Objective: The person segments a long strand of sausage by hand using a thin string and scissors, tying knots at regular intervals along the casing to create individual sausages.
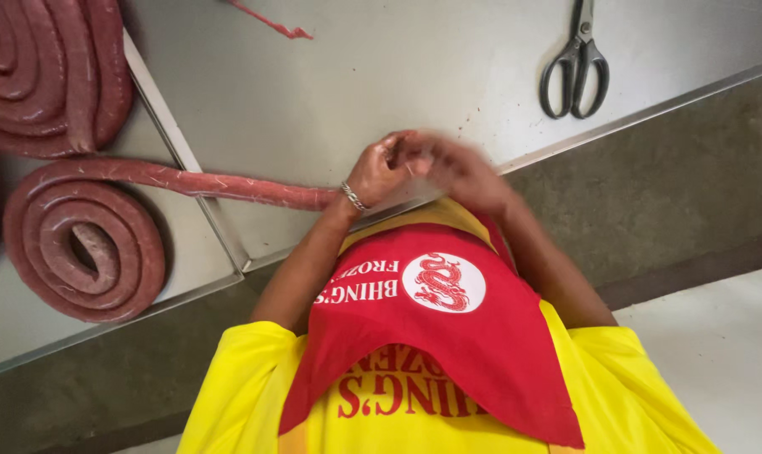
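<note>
Both hands meet at the near edge of the steel surface (pixel 355 92). The left hand (pixel 379 172), a bracelet (pixel 353 198) at its wrist, is clenched around the end of a long red sausage rope (pixel 213 182). The right hand (pixel 461 168) is blurred against it; I cannot tell its grip. The rope runs left to a coil (pixel 82 244). Another coil (pixel 49 71) lies above. Scissors (pixel 576 71) lie well apart.
</note>
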